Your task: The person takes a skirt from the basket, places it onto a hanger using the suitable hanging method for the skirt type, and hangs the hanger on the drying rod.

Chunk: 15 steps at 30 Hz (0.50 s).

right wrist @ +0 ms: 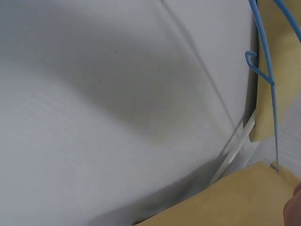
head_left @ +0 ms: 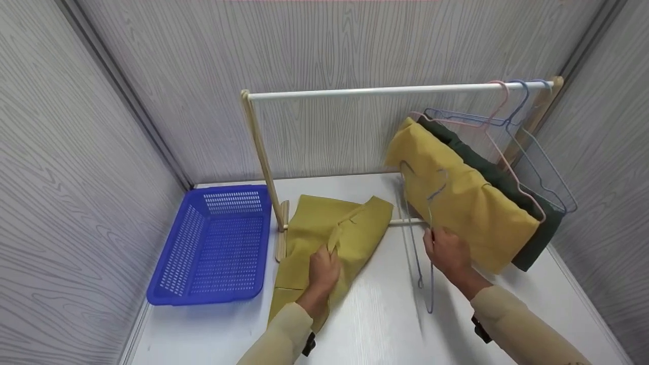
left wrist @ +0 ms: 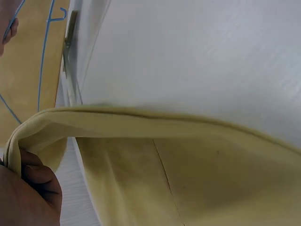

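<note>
My left hand [head_left: 323, 271] grips a fold of a mustard-yellow garment [head_left: 309, 223], which lies partly spread on the white table. In the left wrist view, the fingers curl over the edge of this cloth [left wrist: 127, 125], and a seam line shows on it. My right hand [head_left: 448, 253] holds a thin blue wire hanger [head_left: 431, 299], hook up and seen nearly edge-on. The right wrist view shows part of the hanger [right wrist: 270, 84] with a small side hook; only a bit of the right hand appears at its edge. The hanger and the garment are apart.
A wooden-ended rack with a white rail [head_left: 375, 91] stands at the back. From its right end, a yellow garment [head_left: 456, 203] and a dark green garment [head_left: 530, 258] hang on pink and blue hangers [head_left: 517, 101]. A blue plastic basket [head_left: 218, 299] stands at left.
</note>
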Each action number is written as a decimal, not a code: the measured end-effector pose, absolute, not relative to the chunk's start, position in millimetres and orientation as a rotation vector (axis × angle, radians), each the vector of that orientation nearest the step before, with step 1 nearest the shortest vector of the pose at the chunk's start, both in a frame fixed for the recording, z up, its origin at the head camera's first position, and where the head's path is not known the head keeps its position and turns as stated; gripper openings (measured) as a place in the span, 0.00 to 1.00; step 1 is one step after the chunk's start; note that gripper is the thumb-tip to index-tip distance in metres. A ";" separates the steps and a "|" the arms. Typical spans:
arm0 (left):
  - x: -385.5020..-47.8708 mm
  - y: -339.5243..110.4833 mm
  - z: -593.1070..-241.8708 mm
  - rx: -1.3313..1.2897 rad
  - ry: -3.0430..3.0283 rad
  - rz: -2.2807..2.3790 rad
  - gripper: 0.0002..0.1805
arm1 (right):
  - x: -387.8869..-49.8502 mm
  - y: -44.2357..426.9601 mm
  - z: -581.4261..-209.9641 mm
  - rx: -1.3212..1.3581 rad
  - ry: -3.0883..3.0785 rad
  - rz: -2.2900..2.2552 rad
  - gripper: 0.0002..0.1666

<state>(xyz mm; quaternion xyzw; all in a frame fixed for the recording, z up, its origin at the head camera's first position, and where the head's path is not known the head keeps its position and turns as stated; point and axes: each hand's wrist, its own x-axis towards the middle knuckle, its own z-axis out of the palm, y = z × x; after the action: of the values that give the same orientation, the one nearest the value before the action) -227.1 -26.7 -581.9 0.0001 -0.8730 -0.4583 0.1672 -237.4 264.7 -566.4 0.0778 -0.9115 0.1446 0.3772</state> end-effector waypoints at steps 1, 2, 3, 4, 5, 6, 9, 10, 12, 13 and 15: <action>-226.6 -26.5 -582.2 -0.041 -2.475 -1.309 0.09 | -237.5 263.7 -567.7 0.218 -2.325 0.361 0.16; -225.8 -25.7 -582.0 -0.093 -2.468 -1.326 0.08 | -237.6 262.8 -569.1 0.233 -2.324 0.353 0.16; -225.2 -24.4 -581.6 -0.150 -2.461 -1.339 0.06 | -237.6 262.0 -570.6 0.247 -2.323 0.340 0.16; -224.2 -22.3 -580.5 -0.211 -2.451 -1.350 0.04 | -237.3 261.0 -571.8 0.260 -2.328 0.336 0.16; -223.2 -19.4 -579.5 -0.274 -2.440 -1.353 0.04 | -236.7 259.9 -572.6 0.269 -2.344 0.339 0.17; -222.3 -15.9 -578.2 -0.336 -2.432 -1.364 0.06 | -236.1 258.8 -572.9 0.274 -2.362 0.341 0.17; -218.4 -3.2 -575.8 -0.506 -2.421 -1.342 0.15 | -233.8 253.9 -571.7 0.297 -2.437 0.361 0.17; -216.6 1.6 -576.0 -0.559 -2.428 -1.315 0.17 | -233.3 251.9 -571.1 0.311 -2.452 0.366 0.18; -213.0 11.1 -578.7 -0.669 -2.480 -1.236 0.19 | -232.7 247.4 -569.8 0.334 -2.470 0.369 0.18; -210.8 15.6 -581.3 -0.725 -2.512 -1.173 0.21 | -232.5 245.1 -569.4 0.349 -2.471 0.369 0.19; -207.1 23.8 -589.0 -0.834 -2.573 -1.045 0.24 | -232.0 240.3 -568.7 0.373 -2.454 0.361 0.19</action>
<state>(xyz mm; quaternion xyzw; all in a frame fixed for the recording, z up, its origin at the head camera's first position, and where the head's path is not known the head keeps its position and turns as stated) -207.1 23.8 -589.0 -0.2855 -0.8809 -0.3576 0.1206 -232.0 240.3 -568.7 0.1412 -0.9298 0.1367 0.3112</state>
